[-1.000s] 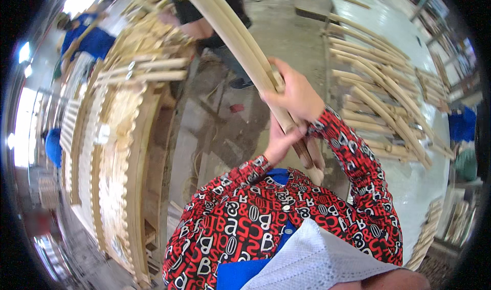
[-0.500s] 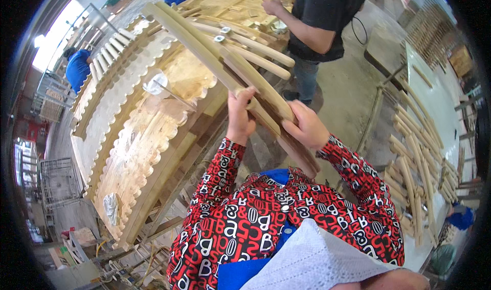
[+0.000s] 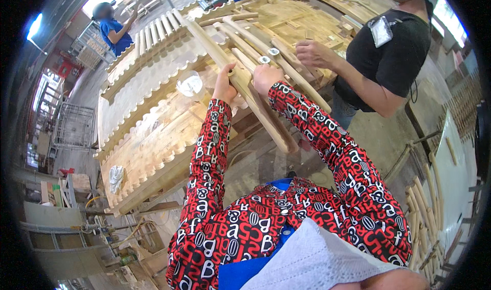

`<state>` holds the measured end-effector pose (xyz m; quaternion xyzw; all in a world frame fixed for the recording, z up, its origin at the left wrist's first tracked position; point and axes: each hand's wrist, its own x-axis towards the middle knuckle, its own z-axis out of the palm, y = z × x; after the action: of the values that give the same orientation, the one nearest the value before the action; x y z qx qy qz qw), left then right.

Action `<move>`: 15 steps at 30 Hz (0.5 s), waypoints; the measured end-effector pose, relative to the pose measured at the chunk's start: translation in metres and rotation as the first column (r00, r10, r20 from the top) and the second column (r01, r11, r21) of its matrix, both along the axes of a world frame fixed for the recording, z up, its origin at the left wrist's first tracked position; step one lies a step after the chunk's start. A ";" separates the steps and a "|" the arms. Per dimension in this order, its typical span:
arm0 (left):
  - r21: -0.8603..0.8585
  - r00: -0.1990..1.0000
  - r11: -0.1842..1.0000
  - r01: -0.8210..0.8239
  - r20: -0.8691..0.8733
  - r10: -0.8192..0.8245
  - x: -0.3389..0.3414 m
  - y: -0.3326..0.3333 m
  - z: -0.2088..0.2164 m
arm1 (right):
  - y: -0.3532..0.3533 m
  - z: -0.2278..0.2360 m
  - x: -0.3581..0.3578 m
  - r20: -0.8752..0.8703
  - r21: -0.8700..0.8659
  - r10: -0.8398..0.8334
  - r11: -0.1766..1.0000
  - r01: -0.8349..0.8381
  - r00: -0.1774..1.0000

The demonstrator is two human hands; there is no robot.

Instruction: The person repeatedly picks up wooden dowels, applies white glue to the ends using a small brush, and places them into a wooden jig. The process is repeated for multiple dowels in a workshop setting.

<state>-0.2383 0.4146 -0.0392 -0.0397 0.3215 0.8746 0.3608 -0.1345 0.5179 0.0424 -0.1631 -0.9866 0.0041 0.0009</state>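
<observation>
A long, shaped wooden rail (image 3: 217, 52) slants from the far side of the table down toward my body, its near end hanging over the front edge. My left hand (image 3: 225, 87) is closed round its middle, thumb on top. Just to the right, my right hand (image 3: 268, 78) is curled closed at the near end of a slimmer wooden bar (image 3: 244, 59); its fingertips are hidden. Beside it lie more wooden bars (image 3: 302, 83), with a round white-and-metal fitting (image 3: 264, 60) among them.
A wooden jig table (image 3: 153, 129) with scalloped strips carries a clear plastic-wrapped roll (image 3: 190, 84) and a crumpled white glove (image 3: 116, 178). A co-worker in black (image 3: 388, 60) stands close on the right, one hand over the table. Another person in blue (image 3: 115, 32) works at the far left. Wooden parts (image 3: 427, 208) are heaped at right.
Both hands have moved forward over the table, carrying the long rail away from my body. My right hand has left its place lower on the wood and now reaches in among the bars.
</observation>
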 end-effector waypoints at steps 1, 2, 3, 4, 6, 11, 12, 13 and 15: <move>0.008 1.000 1.000 0.018 -0.008 -0.017 -0.008 0.001 -0.004 | 0.000 -0.003 0.005 0.002 0.043 0.028 0.999 -0.028 1.000; -0.004 0.999 0.999 0.043 0.006 -0.043 -0.015 0.004 -0.008 | 0.001 -0.007 0.015 -0.036 0.072 0.124 0.990 -0.121 0.992; -0.070 0.998 0.997 0.029 0.054 -0.025 -0.021 0.005 -0.014 | 0.003 -0.011 0.029 -0.099 0.047 0.166 0.986 -0.162 0.981; -0.075 0.994 0.993 0.093 0.062 -0.089 -0.028 0.010 -0.018 | 0.006 -0.016 0.046 -0.156 0.005 0.211 0.977 -0.213 0.965; -0.047 0.998 0.997 0.057 0.022 -0.056 -0.032 0.013 -0.025 | 0.009 -0.027 0.088 -0.261 -0.143 0.279 0.936 -0.323 0.924; -0.110 0.908 0.945 -0.309 -0.330 0.258 0.025 -0.009 -0.012 | 0.007 -0.063 0.154 -0.125 -0.920 -0.113 0.384 -0.072 0.986; -0.086 0.847 0.934 -0.348 -0.455 0.274 0.049 -0.019 -0.007 | 0.006 -0.069 0.157 0.089 -0.995 -0.128 0.035 0.094 0.988; -0.087 0.798 0.915 -0.395 -0.525 0.295 0.078 -0.030 -0.003 | 0.005 -0.073 0.158 0.288 -0.912 -0.076 -0.325 0.249 0.955; -0.105 0.760 0.902 -0.420 -0.584 0.286 0.136 -0.051 -0.001 | 0.002 -0.079 0.157 0.171 -0.911 -0.103 -0.394 0.118 0.980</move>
<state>-0.1024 0.3639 -0.0402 0.1143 0.4974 0.8569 0.0724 0.0224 0.5203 -0.0365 -0.1894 -0.5233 0.8191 -0.1390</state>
